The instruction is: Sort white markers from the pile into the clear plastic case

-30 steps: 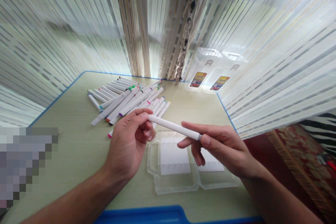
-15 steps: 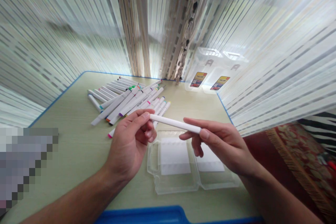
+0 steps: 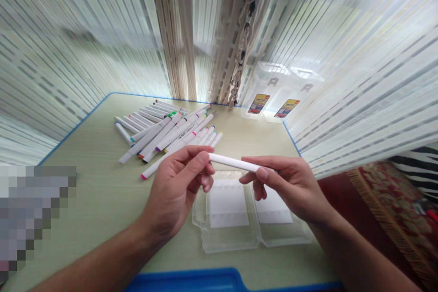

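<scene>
Smooth matt white plastic marker (image 3: 232,162)

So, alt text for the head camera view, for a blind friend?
The left hand and right hand hold a white marker between them above an open clear plastic case, near a pile of white markers on a pale green table.

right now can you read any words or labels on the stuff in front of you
"A" (probably): raised mark on the clear plastic box, shape only
Yellow and red labels on that box: too small to read
Print on the loose markers: too small and blurred to read
The held white marker: no text showing
</scene>
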Motion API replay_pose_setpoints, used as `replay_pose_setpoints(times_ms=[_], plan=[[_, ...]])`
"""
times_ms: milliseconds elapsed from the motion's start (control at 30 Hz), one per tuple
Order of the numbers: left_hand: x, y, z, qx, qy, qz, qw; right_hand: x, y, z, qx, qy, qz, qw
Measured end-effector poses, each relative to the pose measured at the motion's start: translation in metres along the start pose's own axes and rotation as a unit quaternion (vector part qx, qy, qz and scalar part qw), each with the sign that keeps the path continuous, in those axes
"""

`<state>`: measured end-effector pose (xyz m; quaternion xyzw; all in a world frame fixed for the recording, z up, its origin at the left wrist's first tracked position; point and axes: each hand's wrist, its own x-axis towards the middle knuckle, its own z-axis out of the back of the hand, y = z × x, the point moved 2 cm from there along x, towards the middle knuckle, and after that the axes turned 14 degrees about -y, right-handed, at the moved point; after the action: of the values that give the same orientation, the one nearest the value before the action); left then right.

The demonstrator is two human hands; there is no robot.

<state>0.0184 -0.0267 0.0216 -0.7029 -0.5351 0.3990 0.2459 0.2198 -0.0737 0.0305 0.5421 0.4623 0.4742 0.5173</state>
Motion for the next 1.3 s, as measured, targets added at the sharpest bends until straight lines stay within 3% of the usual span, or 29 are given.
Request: replay_pose_setpoints(times_ms=[167,400,600,867,1067,1300], plan=[[-0.002,0.005,-0.001,0.035,0.039,-0.005,0.999,0.001,0.001,0.000,-0.050,0.007,-0.004,0.999],[-0.001,0.007,0.003,0.112,0.032,-0.037,0.992,0.002,0.002,0.000,-0.106,0.016,-0.003,0.994],[-0.002,0.006,0.000,0.191,0.043,-0.070,0.978,0.003,0.006,-0.004,-0.198,0.018,0.053,0.979],[-0.009,0.005,-0.002,0.233,0.111,-0.083,0.963,0.003,0.005,-0.007,-0.280,0.034,0.112,0.953],[-0.011,0.007,0.004,0.225,0.192,-0.112,0.949,0.003,0.004,-0.008,-0.293,0.041,0.102,0.950],[-0.013,0.009,0.003,0.229,0.241,-0.110,0.937,0.002,0.003,-0.010,-0.305,0.056,0.108,0.944]])
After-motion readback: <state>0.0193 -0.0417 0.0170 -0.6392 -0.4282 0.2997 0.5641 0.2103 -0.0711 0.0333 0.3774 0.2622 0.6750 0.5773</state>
